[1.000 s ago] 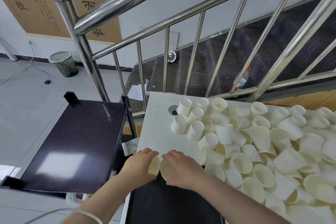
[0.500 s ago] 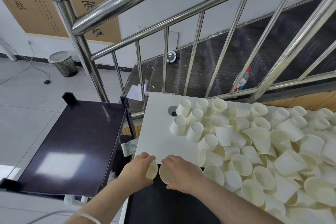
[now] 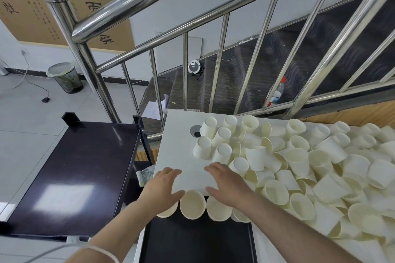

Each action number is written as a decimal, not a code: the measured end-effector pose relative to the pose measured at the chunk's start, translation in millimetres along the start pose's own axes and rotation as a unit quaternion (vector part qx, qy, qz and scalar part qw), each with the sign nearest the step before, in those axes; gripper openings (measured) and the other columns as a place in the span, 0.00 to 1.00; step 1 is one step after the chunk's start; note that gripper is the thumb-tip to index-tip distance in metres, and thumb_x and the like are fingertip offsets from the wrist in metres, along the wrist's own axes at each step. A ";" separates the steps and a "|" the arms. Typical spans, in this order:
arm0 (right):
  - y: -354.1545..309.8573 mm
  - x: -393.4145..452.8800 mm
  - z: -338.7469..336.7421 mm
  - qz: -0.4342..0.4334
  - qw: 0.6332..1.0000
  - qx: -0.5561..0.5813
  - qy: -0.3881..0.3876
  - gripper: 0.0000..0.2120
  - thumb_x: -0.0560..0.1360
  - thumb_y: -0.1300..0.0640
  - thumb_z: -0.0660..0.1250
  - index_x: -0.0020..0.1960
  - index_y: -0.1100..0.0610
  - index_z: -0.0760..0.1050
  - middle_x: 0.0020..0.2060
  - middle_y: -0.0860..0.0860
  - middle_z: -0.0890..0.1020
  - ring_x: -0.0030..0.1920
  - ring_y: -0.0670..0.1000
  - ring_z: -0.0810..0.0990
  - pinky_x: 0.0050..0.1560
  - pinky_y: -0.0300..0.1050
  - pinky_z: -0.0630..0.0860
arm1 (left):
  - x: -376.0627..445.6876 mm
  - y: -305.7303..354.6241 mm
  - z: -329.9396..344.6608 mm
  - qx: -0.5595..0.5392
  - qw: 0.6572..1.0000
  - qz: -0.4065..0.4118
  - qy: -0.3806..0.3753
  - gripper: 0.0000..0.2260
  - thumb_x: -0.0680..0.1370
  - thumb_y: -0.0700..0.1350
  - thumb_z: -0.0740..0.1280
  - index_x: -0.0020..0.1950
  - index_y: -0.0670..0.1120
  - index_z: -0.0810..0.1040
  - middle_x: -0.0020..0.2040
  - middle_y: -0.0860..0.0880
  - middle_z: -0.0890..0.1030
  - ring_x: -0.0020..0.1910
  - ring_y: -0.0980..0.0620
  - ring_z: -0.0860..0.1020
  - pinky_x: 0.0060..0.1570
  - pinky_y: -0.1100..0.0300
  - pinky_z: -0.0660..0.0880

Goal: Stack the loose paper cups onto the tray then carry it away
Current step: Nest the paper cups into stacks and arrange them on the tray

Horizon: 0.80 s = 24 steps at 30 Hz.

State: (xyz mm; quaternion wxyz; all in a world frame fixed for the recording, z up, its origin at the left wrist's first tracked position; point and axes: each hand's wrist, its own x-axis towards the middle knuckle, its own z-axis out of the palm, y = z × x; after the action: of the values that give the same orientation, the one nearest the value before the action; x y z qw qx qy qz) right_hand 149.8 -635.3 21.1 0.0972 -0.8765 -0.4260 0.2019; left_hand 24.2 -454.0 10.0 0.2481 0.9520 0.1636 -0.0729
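Paper cups (image 3: 299,168) are showing cream-white, unpatterned, heaped toward the white tabletop's (image 3: 177,134) right edge. Tray (image 3: 196,241) at its near edge is showing glossy black. Cart shelf (image 3: 74,173) is showing dark purple-black. Railing (image 3: 132,2) is showing polished silver. Wall panel (image 3: 42,6) is showing tan with dark characters.

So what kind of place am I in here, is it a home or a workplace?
Probably a workplace or public building, at the foot of a staircase. The steel railing and dark steps show the stairs; the calligraphy board on the wall and the heap of paper cups on a white table suggest an office or hall.
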 end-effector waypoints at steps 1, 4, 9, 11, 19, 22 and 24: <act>4.6 4.3 -3.8 0.009 1.000 -0.005 0.008 0.28 0.79 0.48 0.63 0.76 0.53 0.60 0.72 0.48 0.64 0.71 0.50 0.63 0.64 0.47 0.70 | 3.1 2.2 -1.2 -0.006 1.000 0.000 0.007 0.28 0.76 0.56 0.65 0.74 0.53 0.62 0.70 0.55 0.67 0.67 0.54 0.68 0.62 0.58 0.70; 16.7 23.1 -13.9 0.031 0.999 -0.021 0.020 0.26 0.79 0.50 0.63 0.74 0.54 0.62 0.70 0.48 0.66 0.69 0.51 0.65 0.60 0.49 0.73 | 14.2 8.5 -3.7 -0.028 0.999 -0.005 0.026 0.26 0.77 0.55 0.65 0.73 0.53 0.64 0.70 0.54 0.68 0.66 0.54 0.70 0.62 0.57 0.72; 20.5 63.9 -22.6 0.039 0.998 -0.053 0.006 0.23 0.78 0.55 0.62 0.72 0.56 0.63 0.69 0.51 0.66 0.69 0.55 0.64 0.61 0.52 0.72 | 32.5 16.0 -8.1 -0.040 0.998 -0.011 0.042 0.25 0.77 0.54 0.65 0.72 0.53 0.64 0.69 0.54 0.68 0.65 0.54 0.71 0.61 0.56 0.73; 19.1 80.4 -23.2 0.037 0.997 -0.069 -0.003 0.22 0.78 0.58 0.61 0.70 0.56 0.63 0.70 0.52 0.64 0.69 0.56 0.63 0.61 0.52 0.72 | 38.7 17.4 -8.9 -0.040 0.998 -0.016 0.044 0.25 0.77 0.54 0.65 0.72 0.53 0.64 0.69 0.54 0.68 0.64 0.54 0.71 0.61 0.57 0.72; 23.1 118.6 -15.6 0.036 0.996 -0.083 -0.022 0.24 0.76 0.64 0.60 0.72 0.55 0.62 0.73 0.54 0.61 0.70 0.58 0.61 0.61 0.54 0.72 | 53.4 11.4 -6.7 -0.049 0.997 -0.035 0.044 0.25 0.77 0.53 0.66 0.73 0.53 0.64 0.69 0.54 0.68 0.65 0.54 0.71 0.63 0.59 0.70; 28.6 122.4 -10.9 0.034 0.997 -0.067 -0.014 0.24 0.76 0.66 0.60 0.71 0.54 0.63 0.70 0.52 0.63 0.66 0.57 0.66 0.57 0.52 0.74 | 55.8 8.6 -4.6 -0.054 0.997 -0.039 0.040 0.25 0.77 0.53 0.66 0.72 0.52 0.65 0.69 0.54 0.69 0.65 0.54 0.71 0.62 0.59 0.71; 31.0 122.9 -10.1 0.033 0.998 -0.052 -0.010 0.25 0.77 0.66 0.60 0.72 0.54 0.63 0.70 0.51 0.64 0.67 0.55 0.67 0.57 0.51 0.74 | 57.3 8.3 -3.0 -0.055 0.997 -0.043 0.033 0.25 0.76 0.53 0.66 0.72 0.53 0.65 0.69 0.53 0.69 0.64 0.54 0.71 0.62 0.58 0.71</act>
State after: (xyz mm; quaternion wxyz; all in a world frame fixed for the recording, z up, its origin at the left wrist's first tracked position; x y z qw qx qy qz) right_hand 244.4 -557.9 -13.7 0.0406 -0.8920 -0.4078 0.1909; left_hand 80.9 -443.5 3.7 0.2915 0.9308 0.2160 -0.0432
